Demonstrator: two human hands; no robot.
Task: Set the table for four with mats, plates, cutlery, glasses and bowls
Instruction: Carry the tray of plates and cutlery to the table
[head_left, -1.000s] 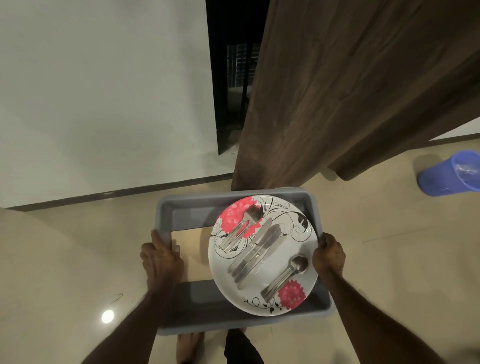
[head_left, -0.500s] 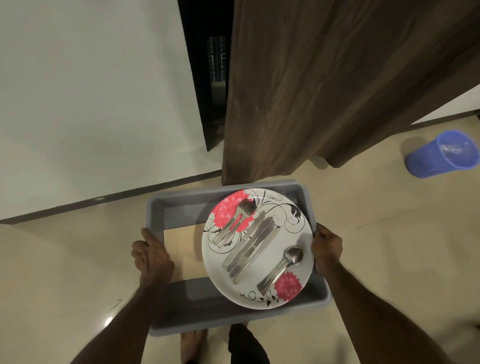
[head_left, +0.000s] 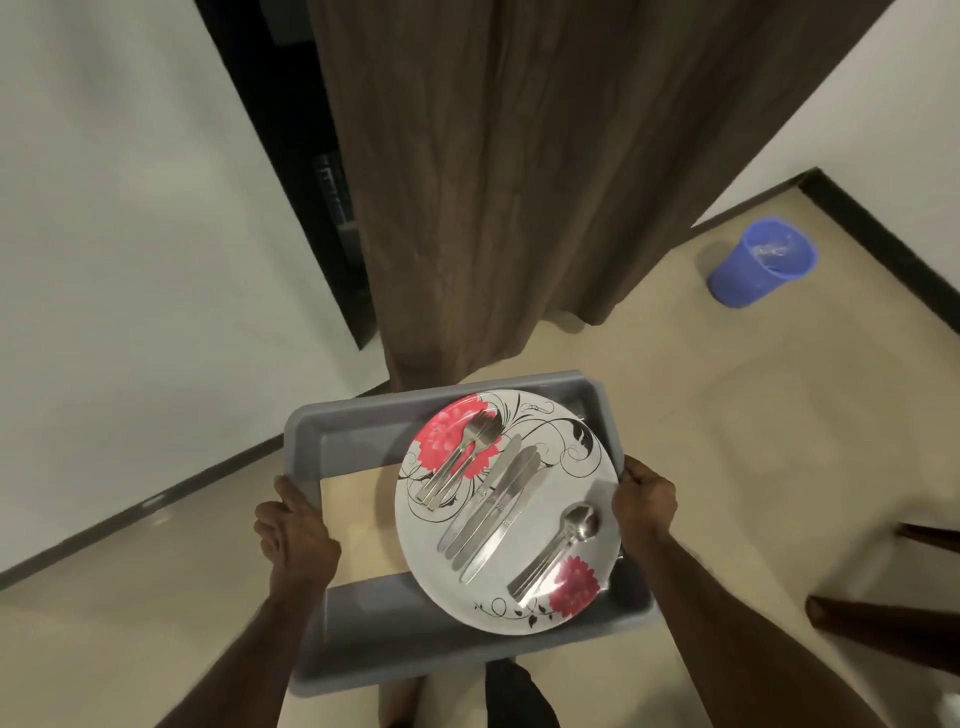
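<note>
A big brown curtain (head_left: 519, 182) hangs at the top. Low in the middle, a grey tray (head_left: 363, 649) carries a flowered plate (head_left: 558, 467) with forks (head_left: 465, 457), knives (head_left: 493, 512) and spoons (head_left: 561, 545). The left hand (head_left: 296, 535) and right hand (head_left: 644, 499) grip its sides. A blue bin (head_left: 761, 262) stands at the right.

Matt grey plastic tray (head_left: 358, 426); glossy flowered plate (head_left: 550, 467); shiny metal forks (head_left: 462, 462), knives (head_left: 493, 512) and spoons (head_left: 563, 545). Brown cloth curtain (head_left: 519, 182); smooth, glossy floor (head_left: 753, 441); blue plastic bin (head_left: 761, 262).
</note>
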